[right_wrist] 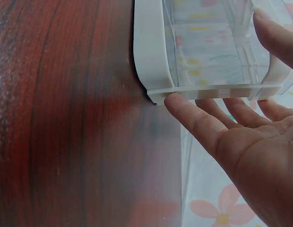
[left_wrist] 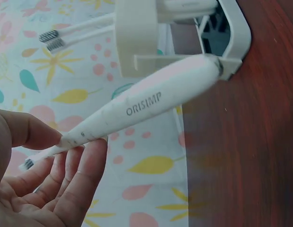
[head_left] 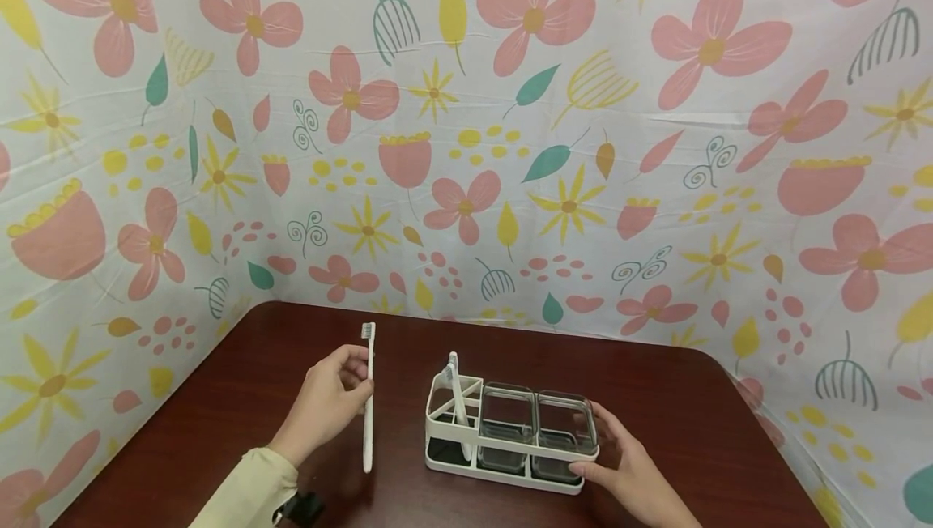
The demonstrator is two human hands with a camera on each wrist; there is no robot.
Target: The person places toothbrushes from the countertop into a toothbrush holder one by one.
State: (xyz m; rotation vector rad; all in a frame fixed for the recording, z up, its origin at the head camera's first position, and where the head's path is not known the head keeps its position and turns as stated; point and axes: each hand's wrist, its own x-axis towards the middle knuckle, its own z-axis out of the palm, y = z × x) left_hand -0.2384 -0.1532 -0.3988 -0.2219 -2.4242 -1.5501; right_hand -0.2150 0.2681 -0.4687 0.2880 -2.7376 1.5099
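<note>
My left hand pinches a white toothbrush between thumb and fingers, its bristled head up. In the left wrist view, the thick handle bears the letters ORISIMP. To its right on the table stands a white toothbrush holder with a divided section at its left. Two white toothbrushes lean in that section. Two clear cups sit in the other slots. My right hand grips the holder's right end, thumb at the near corner and fingers at the far side; in the right wrist view, fingertips touch its rim.
A dark red-brown wooden table lies under everything. Behind it and at both sides hangs a white curtain printed with flowers and leaves. A small black object shows by the left sleeve.
</note>
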